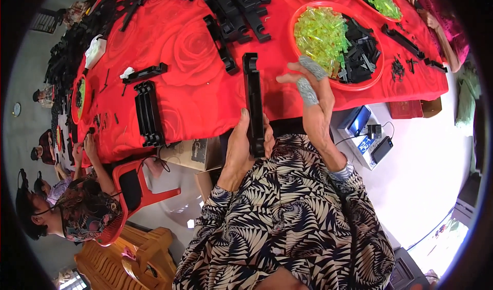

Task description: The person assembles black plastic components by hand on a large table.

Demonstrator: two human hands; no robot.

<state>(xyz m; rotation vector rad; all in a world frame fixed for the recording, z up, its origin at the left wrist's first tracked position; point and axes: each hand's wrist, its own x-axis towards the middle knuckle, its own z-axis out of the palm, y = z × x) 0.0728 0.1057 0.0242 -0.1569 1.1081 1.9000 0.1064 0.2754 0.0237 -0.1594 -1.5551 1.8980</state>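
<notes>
My left hand point(235, 154) is wrapped round the lower half of a long black plastic channel-shaped part point(253, 97), which stands lengthwise in front of my chest at the table edge. The thumb lies along its left side and fingertips show on its right. To the right of the part, my right hand point(318, 108) is raised with its fingers apart; grey wrapping covers two of them. Nothing shows between those fingers. Just beyond that hand sits a round red basin point(355, 88) holding clear yellow-green pieces point(319, 33) and small black pieces point(362, 51).
Similar black parts point(149, 114) lie side by side at left; more point(233, 13) are piled at the far side. The table wears a red rose-patterned cloth point(190, 49). A seated person point(82, 208) works at left, and another person's arm point(436, 28) reaches in at far right.
</notes>
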